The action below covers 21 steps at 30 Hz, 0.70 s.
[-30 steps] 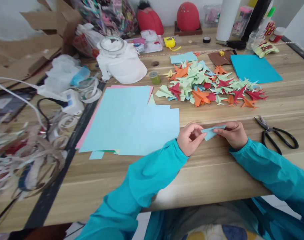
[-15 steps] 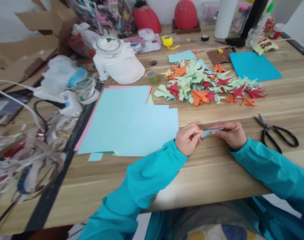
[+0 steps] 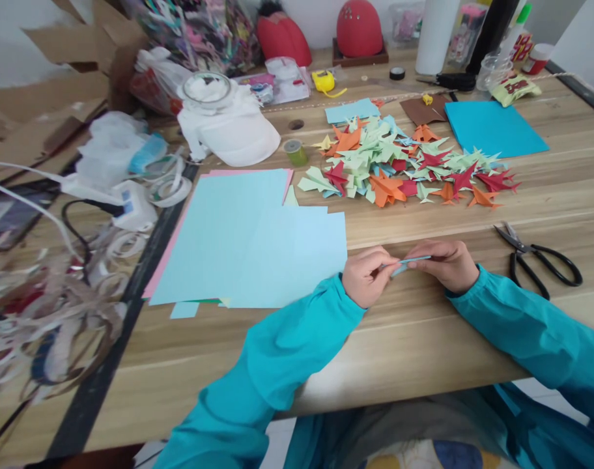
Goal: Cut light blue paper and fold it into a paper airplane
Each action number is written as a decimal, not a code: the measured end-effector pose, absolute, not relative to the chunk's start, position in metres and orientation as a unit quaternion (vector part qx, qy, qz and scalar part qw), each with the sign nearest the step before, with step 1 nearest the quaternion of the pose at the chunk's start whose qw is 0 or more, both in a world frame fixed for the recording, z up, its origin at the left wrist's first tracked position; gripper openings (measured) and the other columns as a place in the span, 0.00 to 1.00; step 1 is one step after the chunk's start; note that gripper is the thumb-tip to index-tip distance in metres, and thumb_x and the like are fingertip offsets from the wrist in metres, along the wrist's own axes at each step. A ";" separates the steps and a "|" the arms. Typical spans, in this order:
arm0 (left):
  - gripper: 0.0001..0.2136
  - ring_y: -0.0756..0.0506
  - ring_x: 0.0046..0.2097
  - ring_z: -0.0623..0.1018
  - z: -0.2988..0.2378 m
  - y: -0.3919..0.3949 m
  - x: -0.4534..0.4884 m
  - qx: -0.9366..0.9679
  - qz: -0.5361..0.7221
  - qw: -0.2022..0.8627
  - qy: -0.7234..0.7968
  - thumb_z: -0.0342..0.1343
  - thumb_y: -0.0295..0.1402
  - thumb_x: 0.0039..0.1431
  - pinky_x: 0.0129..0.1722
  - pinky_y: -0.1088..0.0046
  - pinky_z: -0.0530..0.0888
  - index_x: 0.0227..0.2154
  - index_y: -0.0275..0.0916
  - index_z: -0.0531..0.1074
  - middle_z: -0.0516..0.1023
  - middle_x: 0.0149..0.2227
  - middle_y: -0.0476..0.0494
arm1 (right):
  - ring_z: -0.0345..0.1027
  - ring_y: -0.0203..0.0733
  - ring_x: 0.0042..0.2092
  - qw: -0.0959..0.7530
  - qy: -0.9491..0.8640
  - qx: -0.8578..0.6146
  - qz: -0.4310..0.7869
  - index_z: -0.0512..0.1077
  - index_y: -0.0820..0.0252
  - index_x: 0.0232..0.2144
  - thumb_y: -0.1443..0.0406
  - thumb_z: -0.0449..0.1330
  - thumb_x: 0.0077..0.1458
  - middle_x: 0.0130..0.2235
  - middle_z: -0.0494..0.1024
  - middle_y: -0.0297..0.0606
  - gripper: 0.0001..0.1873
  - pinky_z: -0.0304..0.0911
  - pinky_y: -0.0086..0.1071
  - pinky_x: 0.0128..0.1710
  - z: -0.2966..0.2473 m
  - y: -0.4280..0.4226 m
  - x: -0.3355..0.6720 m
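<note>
Paper strip (image 3: 410,261), light blue and folded narrow, is held between both hands just above the table (image 3: 424,345), near the front edge and right of centre. The left hand (image 3: 368,277) is closed on its left end, thumb against fingertips. The right hand (image 3: 446,264) pinches the right end in the same way, knuckles up. The strip shows almost edge-on and nearly level, so its folds cannot be made out. Both forearms, in teal sleeves (image 3: 297,352), lie across the table's front edge.

Just left of the left hand is a stack of light-blue sheets (image 3: 258,241), with a pink sheet (image 3: 166,257) showing along its left side. Black-handled scissors (image 3: 541,260) lie flat to the right of the right hand, apart from it. Beyond the hands spreads a pile of folded paper shapes (image 3: 404,166) in green, orange, red and blue. Behind that pile lie a teal sheet (image 3: 492,127) and a brown sheet (image 3: 426,111). A green spool (image 3: 296,152) stands at the pile's left, near a white cap (image 3: 233,130).
</note>
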<state>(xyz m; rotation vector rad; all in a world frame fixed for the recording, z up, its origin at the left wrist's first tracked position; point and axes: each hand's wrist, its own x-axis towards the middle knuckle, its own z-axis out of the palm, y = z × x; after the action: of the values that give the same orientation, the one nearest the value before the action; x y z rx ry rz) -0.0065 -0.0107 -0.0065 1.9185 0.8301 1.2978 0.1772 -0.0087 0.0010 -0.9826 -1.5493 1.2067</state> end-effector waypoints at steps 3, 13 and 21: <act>0.05 0.57 0.18 0.69 -0.008 -0.012 -0.007 0.746 0.492 0.314 0.320 0.55 0.27 0.55 0.18 0.82 0.65 0.24 0.35 0.71 0.70 0.22 0.51 | 0.72 0.39 0.31 0.452 -0.634 -0.402 0.483 0.79 0.56 0.28 0.60 0.67 0.42 0.29 0.79 0.38 0.08 0.68 0.32 0.31 -0.001 -0.009 0.177; 0.05 0.54 0.23 0.66 -0.002 -0.011 -0.007 0.795 0.441 0.292 0.296 0.53 0.28 0.55 0.21 0.79 0.62 0.25 0.35 0.70 0.69 0.23 0.48 | 0.72 0.39 0.33 0.410 -0.699 -0.349 0.471 0.78 0.57 0.29 0.62 0.62 0.50 0.30 0.79 0.38 0.06 0.68 0.32 0.35 0.006 -0.011 0.177; 0.07 0.53 0.24 0.65 0.000 -0.014 -0.010 0.811 0.402 0.313 0.289 0.49 0.29 0.57 0.22 0.77 0.62 0.25 0.36 0.69 0.67 0.23 0.47 | 0.70 0.37 0.31 0.385 -0.765 -0.354 0.376 0.76 0.58 0.30 0.63 0.58 0.54 0.29 0.77 0.38 0.07 0.66 0.30 0.32 0.011 -0.019 0.177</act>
<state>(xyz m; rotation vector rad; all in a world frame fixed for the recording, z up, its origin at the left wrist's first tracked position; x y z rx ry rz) -0.0097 -0.0135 0.0002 2.1389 0.7620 1.0601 0.1774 -0.0192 0.0111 -0.9015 -1.9482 0.9571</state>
